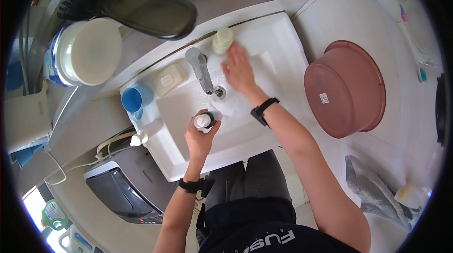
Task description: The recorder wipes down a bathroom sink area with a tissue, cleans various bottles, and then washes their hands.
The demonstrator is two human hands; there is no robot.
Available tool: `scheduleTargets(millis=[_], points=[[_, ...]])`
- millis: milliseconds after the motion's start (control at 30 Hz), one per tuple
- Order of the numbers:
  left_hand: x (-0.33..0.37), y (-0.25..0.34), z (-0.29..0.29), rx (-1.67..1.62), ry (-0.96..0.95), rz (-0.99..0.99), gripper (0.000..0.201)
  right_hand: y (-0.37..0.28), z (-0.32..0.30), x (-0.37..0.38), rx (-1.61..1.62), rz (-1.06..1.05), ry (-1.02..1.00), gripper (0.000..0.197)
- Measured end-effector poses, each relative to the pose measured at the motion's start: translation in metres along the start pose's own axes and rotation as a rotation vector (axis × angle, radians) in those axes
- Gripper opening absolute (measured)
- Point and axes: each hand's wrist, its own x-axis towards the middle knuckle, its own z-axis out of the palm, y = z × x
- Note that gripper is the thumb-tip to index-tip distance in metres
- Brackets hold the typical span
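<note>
Over the white sink [174, 132], my left hand [200, 140] is wrapped round a small bottle [203, 121] with a white top and a dark collar. The bottle is beside the thin stream of water from the grey tap [200, 71]. My right hand [240, 70], slightly blurred, reaches to the sink's back ledge with its fingers stretched out and the thumb apart. Its fingertips are right beside a pale yellow-green container [222, 40]; whether they touch it, I cannot tell. A drain [219, 93] shows below the tap.
On the sink's left ledge are a soap dish [169, 79], a blue mug [137, 99] and a white bottle [146, 132]. A reddish-brown basin [347, 90] stands at the right. Above left, a shelf bears a black hairbrush [141, 12] and a white-lidded tub [89, 52]. A washing machine [134, 182] is lower left.
</note>
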Motion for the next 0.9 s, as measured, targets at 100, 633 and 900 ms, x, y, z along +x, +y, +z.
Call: scheduleTargets(millis=[100,633,900], points=[[-0.016,-0.004,-0.016,0.032,0.013,-0.063,0.047,-0.035,-0.001,-0.039,0.383,-0.073,0.047,0.047],[-0.017,-0.011,-0.034,0.0,0.103,-0.107,0.049,-0.021,0.064,-0.076,2.805,1.083,-0.654,0.011],[-0.028,-0.019,-0.052,0.034,0.096,-0.186,0.049,0.053,-0.031,-0.025,0.409,0.583,0.347,0.028]])
